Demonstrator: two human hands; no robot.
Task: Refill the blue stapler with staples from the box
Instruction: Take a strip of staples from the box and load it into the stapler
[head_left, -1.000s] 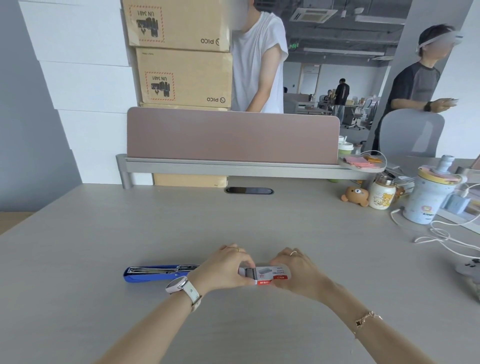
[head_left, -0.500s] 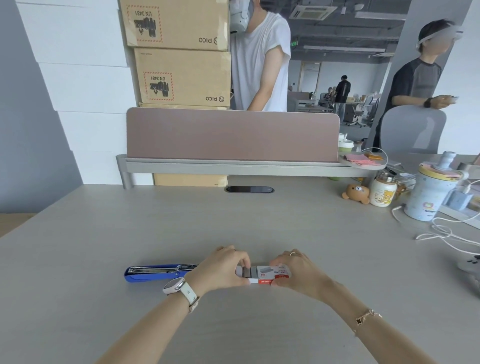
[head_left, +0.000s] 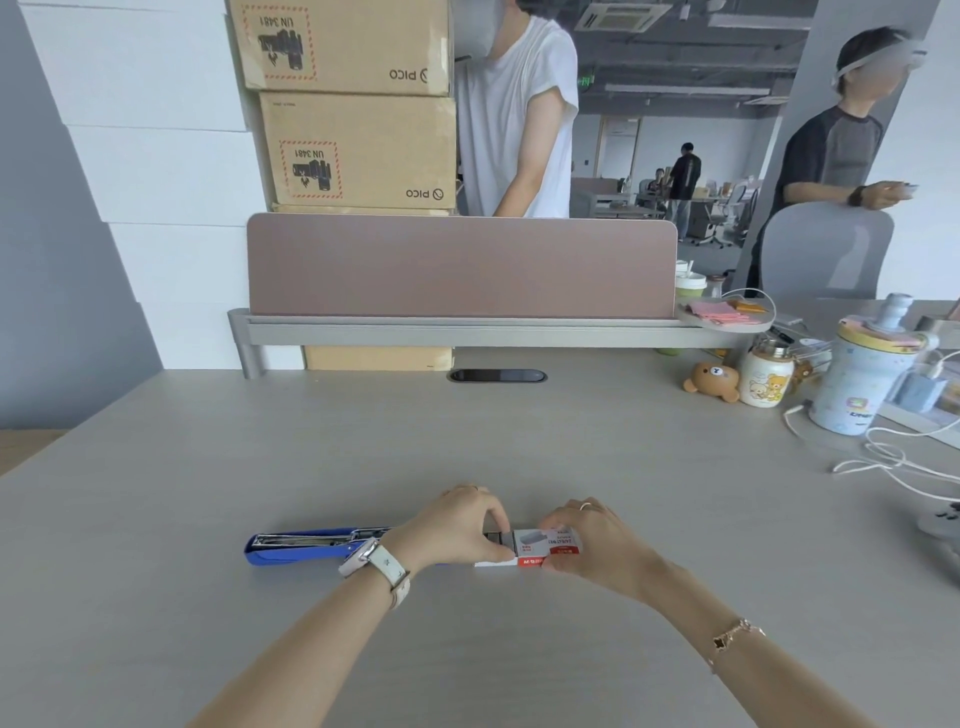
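The blue stapler (head_left: 301, 548) lies flat on the desk at the front left, opened so its metal staple channel faces up. Its right end is hidden behind my left wrist. Just right of it sits the small red and white staple box (head_left: 545, 545). My right hand (head_left: 597, 545) grips the box's sleeve. My left hand (head_left: 457, 530) pinches the white inner tray at the box's left end, which sticks out a little with dark staples showing.
A pink desk divider (head_left: 462, 265) stands at the back with stacked cardboard boxes (head_left: 353, 130) behind it. At the right are a bear toy (head_left: 711, 382), a jar (head_left: 766, 376), a tall cup (head_left: 862, 379) and white cables (head_left: 893, 462). Two people stand beyond the desk.
My left hand has drawn the inner tray a little further out to the left, while my right hand holds the sleeve still. The stapler has not moved.
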